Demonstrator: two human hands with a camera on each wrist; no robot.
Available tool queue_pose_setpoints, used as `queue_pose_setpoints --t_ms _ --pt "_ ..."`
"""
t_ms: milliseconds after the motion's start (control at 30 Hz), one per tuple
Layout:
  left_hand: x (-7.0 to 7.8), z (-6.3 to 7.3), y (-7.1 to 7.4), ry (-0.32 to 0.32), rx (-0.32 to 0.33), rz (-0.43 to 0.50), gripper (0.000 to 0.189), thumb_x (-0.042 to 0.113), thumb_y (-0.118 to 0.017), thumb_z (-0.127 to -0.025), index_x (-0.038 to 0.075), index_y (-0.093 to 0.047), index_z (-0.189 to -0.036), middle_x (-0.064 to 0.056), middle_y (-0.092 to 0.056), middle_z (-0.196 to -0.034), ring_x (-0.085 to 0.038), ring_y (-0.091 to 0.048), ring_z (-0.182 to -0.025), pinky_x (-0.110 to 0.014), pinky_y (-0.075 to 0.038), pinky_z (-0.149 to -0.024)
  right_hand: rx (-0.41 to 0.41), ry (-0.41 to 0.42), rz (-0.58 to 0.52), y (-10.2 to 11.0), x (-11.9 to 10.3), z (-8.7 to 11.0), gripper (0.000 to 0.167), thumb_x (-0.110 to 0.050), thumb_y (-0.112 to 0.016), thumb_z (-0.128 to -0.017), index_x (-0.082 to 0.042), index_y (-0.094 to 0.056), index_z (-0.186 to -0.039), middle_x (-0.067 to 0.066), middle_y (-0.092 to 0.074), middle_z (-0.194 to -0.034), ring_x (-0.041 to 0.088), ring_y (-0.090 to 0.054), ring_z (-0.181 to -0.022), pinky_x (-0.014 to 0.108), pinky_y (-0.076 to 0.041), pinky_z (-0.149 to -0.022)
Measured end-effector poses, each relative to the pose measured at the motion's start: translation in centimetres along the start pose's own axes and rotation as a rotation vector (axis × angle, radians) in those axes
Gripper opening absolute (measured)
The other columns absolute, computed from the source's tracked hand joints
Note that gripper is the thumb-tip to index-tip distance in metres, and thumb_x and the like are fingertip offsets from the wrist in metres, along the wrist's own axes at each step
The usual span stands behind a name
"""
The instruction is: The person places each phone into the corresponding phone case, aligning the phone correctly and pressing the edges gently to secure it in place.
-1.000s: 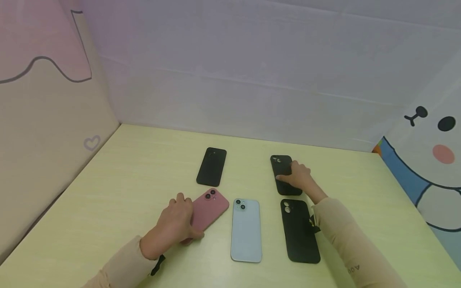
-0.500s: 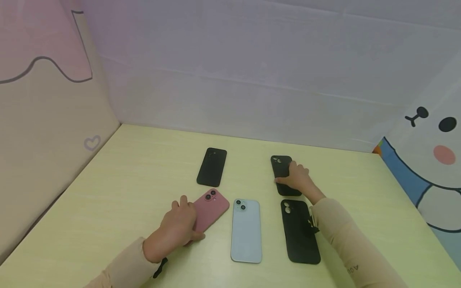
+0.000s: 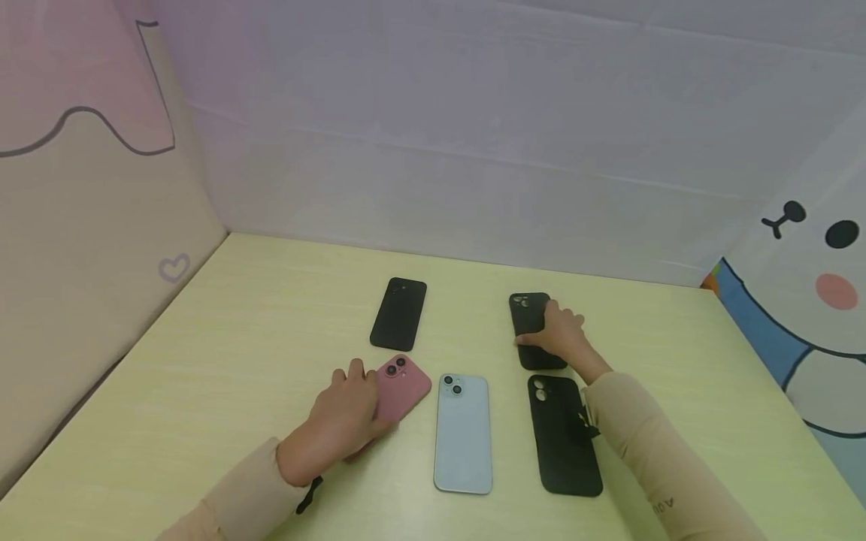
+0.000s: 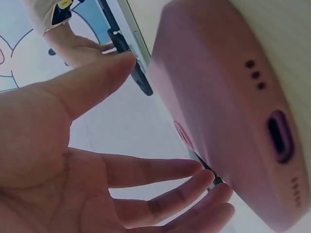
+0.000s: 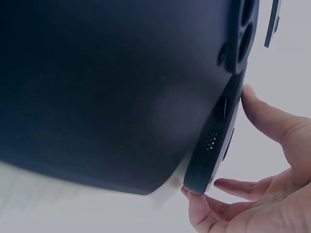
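Note:
My left hand (image 3: 341, 417) lies over the lower part of a pink phone (image 3: 401, 391), thumb at one long side and fingers at the other. In the left wrist view the fingers look relaxed, and a gap shows between the thumb and the pink phone. At the back right, my right hand (image 3: 558, 334) holds a black phone case (image 3: 529, 319) by its two long edges, the case lying on or close to the table. A second black phone case (image 3: 564, 436), with camera cutouts, lies below the right wrist and looms large in the right wrist view.
A light blue phone (image 3: 463, 436) lies between the pink phone and the nearer case. Farther back on the pale yellow table (image 3: 284, 300) is a flat black phone-shaped item (image 3: 398, 314). A fabric backdrop (image 3: 473, 150) closes off the rear and both sides.
My left hand has slid a little right and up along the pink phone, covering more of it. The right hand has barely shifted at the far black case.

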State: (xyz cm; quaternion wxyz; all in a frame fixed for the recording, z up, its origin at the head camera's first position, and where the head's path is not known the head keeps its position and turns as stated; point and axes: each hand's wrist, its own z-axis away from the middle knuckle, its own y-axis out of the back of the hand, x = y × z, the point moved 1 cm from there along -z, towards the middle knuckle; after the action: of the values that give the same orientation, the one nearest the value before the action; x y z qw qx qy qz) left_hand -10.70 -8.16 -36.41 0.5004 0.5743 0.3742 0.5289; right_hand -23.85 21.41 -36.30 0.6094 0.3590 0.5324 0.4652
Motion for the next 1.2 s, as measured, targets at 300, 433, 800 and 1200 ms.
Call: queue_pose_setpoints --t_ms 300,433,800,1200 --pt "1.4 -1.3 0.2 -0.062 0.061 0.039 0.042 0.029 -0.064 -0.083 0.001 -0.058 -0.114 -0.014 -0.053 -0.091 -0.024 -0.046 -0.073 -0.034 -0.043 -0.053 0.077 0.001 0.003 0.1 0.1 0.0 0.072 -0.025 -0.068 -0.082 0.018 -0.031 -0.126 0.038 -0.046 -0.116 0.050 -0.045 -0.107 0.057 -0.030 -0.093" --pt "1.8 -1.6 0.4 -0.093 0.072 0.084 0.038 0.027 -0.063 -0.084 0.000 -0.059 -0.110 -0.014 -0.054 -0.092 -0.027 -0.050 -0.075 -0.038 -0.046 -0.057 0.077 -0.009 -0.039 0.1 0.5 -0.1 0.069 -0.020 -0.066 -0.083 0.018 -0.029 -0.127 0.039 -0.045 -0.117 0.050 -0.044 -0.108 0.055 -0.035 -0.093" --pt "3.6 -3.0 0.6 -0.161 0.074 0.144 0.024 0.027 -0.064 -0.084 0.004 -0.059 -0.089 -0.007 -0.048 -0.078 -0.020 -0.045 -0.067 -0.028 -0.038 -0.051 0.108 -0.023 -0.140 0.4 0.9 -0.1 0.059 -0.009 -0.062 -0.084 0.016 -0.031 -0.127 0.038 -0.042 -0.124 0.050 -0.043 -0.113 0.053 -0.040 -0.092" --pt "5.5 -4.4 0.2 -0.204 -0.022 0.094 0.026 0.032 -0.055 -0.090 0.007 -0.058 -0.091 -0.005 -0.046 -0.078 -0.017 -0.045 -0.063 -0.024 -0.037 -0.053 0.092 -0.038 -0.167 0.7 1.3 0.0 0.059 -0.011 -0.063 -0.083 0.019 -0.034 -0.125 0.038 -0.043 -0.123 0.049 -0.044 -0.111 0.051 -0.041 -0.092"
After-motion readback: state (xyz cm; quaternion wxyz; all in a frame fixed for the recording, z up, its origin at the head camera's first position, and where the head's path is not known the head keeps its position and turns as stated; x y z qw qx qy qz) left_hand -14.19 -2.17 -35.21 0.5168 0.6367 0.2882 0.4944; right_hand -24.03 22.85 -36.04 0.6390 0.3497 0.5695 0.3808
